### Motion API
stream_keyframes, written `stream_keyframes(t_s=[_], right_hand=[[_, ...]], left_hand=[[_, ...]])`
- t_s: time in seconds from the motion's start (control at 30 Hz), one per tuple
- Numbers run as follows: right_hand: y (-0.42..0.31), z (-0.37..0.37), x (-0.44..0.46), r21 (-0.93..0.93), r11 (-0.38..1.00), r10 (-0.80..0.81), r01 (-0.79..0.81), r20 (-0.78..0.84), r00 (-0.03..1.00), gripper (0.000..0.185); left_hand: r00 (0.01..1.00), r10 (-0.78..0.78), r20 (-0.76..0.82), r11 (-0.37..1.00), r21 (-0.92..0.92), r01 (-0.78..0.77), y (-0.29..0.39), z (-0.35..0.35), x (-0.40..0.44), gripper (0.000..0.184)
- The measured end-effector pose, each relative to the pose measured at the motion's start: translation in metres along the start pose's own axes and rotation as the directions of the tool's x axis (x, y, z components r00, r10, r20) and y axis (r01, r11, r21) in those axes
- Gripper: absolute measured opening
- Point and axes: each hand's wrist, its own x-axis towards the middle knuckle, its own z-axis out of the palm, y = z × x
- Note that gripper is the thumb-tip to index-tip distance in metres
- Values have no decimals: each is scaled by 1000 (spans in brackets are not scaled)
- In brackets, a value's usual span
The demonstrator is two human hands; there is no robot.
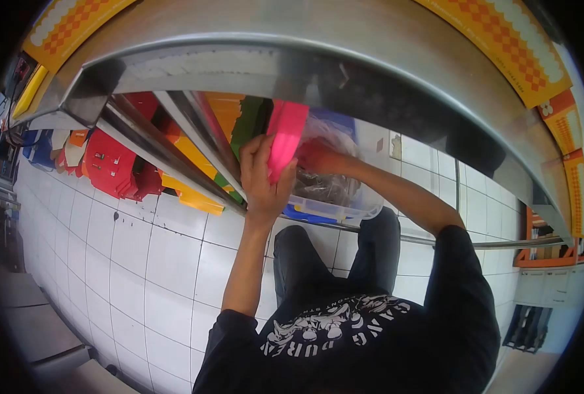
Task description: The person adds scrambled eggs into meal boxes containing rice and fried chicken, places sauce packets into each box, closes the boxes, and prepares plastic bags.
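Under the metal table, my left hand [260, 177] is closed around a bright pink flat piece [288, 134], thumb on its near side and fingers on the other. The piece stands upright beside a clear plastic box [344, 211]. My right hand [321, 157] reaches into the box, over a clear plastic bag [334, 187] with dark contents. The fingers of this hand are partly hidden behind the pink piece and in its reddish shade, so their grip does not show. Something blue lies behind the bag.
The table's metal edge [259, 62] crosses above my hands. Metal bars [174, 164] run under it at the left. Red bags [111, 164] and yellow pieces [197, 197] lie there near the tiled floor [174, 262]. An orange shelf [535, 243] stands at the right.
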Motion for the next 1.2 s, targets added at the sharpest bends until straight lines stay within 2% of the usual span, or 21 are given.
stream_keyframes(t_s=[0.03, 0.13, 0.2, 0.23, 0.33, 0.37, 0.43, 0.47, 0.53, 0.6, 0.63, 0.67, 0.77, 0.83, 0.9, 0.93, 1.0, 1.03, 1.1, 1.13, 1.2], right_hand=[[4, -2, 6, -24, 992, 128, -126, 163, 978, 27], [2, -35, -5, 35, 993, 103, -113, 219, 970, 31], [-12, -66, -8, -172, 932, 360, -317, 362, 860, 36], [-14, -63, -8, -174, 930, 365, -323, 363, 857, 36], [-11, -19, 11, -164, 970, 225, -178, 335, 915, 38], [0, 24, 16, 70, 996, 48, -59, 142, 989, 41], [21, 71, 21, 279, 954, -87, 110, -94, 992, 46], [40, 78, 29, 362, 931, -100, 57, 101, 990, 55], [41, 57, 27, 427, 904, -131, -6, 292, 947, 64], [10, -10, 9, 163, 899, 255, -407, 561, 788, 79], [15, 16, 4, 158, 899, 260, -409, 559, 787, 79], [32, 65, 3, 121, 917, 265, -381, 531, 805, 83], [18, 82, 1, 106, 940, 240, -324, 469, 850, 83], [10, 62, -1, 112, 949, 222, -296, 430, 875, 79], [17, 36, -2, 321, 920, 82, -225, 403, 911, 71], [21, 21, -3, 311, 924, 83, -222, 404, 911, 71], [20, -4, -10, 364, 926, 126, -102, -41, 991, 61], [11, -20, -14, 367, 924, 131, -108, -39, 991, 61], [-3, -52, -20, 294, 934, 154, -204, 184, 971, 62], [-3, -55, -22, 287, 936, 156, -202, 175, 972, 62], [-4, -58, -28, 466, 849, 321, -250, -79, 944, 59]], left_hand=[[1000, -7, 16, 1000, -8, 8, 0, -2, -1, 43], [1000, 0, 23, 1000, -20, 1, 1, -5, -2, 42], [1000, -7, 11, 1000, -21, 7, 1, -4, -2, 42], [1000, -11, 8, 1000, -26, 11, 2, -3, -3, 42], [999, -31, -21, 999, -18, 31, 2, 0, -1, 42], [1000, -23, -20, 1000, -17, 22, 1, 0, 0, 42], [1000, -21, 12, 1000, -11, 22, 2, -4, -3, 41], [1000, -21, 21, 1000, -8, 21, 3, -6, -4, 41], [999, -16, 32, 1000, -13, 16, 4, -7, -4, 41], [1000, -24, 12, 1000, -15, 24, 3, -5, -4, 41], [1000, -24, -5, 1000, -16, 24, 3, -3, -3, 41], [1000, -17, -10, 1000, -18, 17, 2, 0, 0, 41], [1000, -17, -15, 1000, -5, 17, 4, -4, 0, 41], [1000, 6, -1, 1000, 5, -6, 5, -6, -1, 42], [1000, 21, 2, 1000, 3, -21, 5, -9, -1, 42], [1000, 25, -2, 1000, 1, -25, 5, -8, -1, 41], [999, 18, -27, 1000, -1, -18, 4, -5, 1, 41], [999, 15, -34, 1000, -2, -16, 6, -5, -1, 40], [999, 15, -36, 1000, 4, -15, 6, -4, -2, 38], [998, 15, -54, 1000, 17, -14, 4, -2, 0, 37], [997, 24, -67, 1000, 12, -23, 2, -1, 1, 39]])
